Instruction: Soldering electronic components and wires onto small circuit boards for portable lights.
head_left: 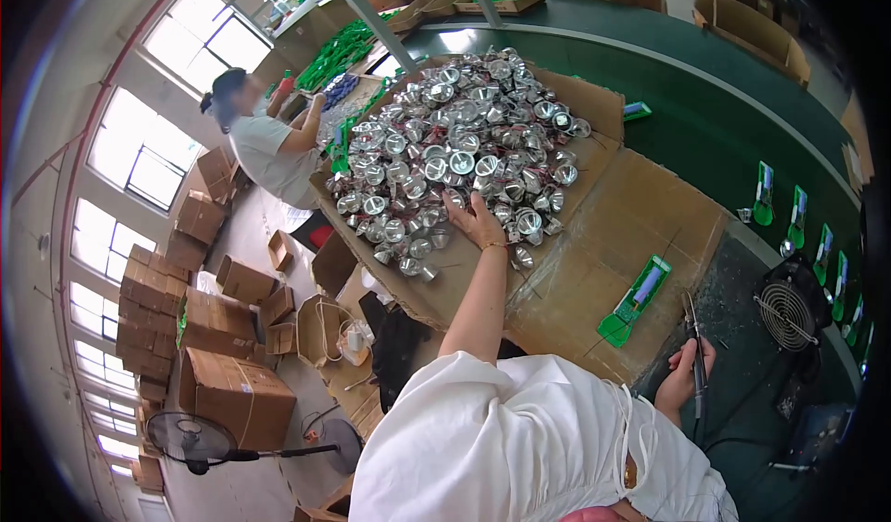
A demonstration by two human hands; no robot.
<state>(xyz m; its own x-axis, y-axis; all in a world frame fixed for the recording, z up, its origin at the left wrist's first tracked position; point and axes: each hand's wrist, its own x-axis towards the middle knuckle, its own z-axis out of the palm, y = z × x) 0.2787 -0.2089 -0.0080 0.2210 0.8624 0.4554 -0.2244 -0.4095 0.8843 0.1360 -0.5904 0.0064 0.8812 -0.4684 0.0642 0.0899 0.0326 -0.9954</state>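
Note:
My left hand (478, 221) reaches into a big heap of small silvery lamp reflectors (461, 162) with thin red and dark wires. Its thumb and fingers are apart at the heap's near side, touching the cups; some fingertips are hidden among them. The heap fills a shallow cardboard tray (594, 104). My right hand (688, 373) is closed round a soldering iron (700, 383), its thin metal tip pointing away from me. Between my hands, a green plastic housing with a pale violet cylinder in it (635, 301) lies on a flat cardboard sheet (640, 216).
A row of similar green housings (798, 216) lies on the dark green belt at right, beside a small metal-grilled fan (787, 315). A co-worker (269, 141) sits at the far left. Cardboard boxes (237, 397) and a standing fan (192, 438) are at left.

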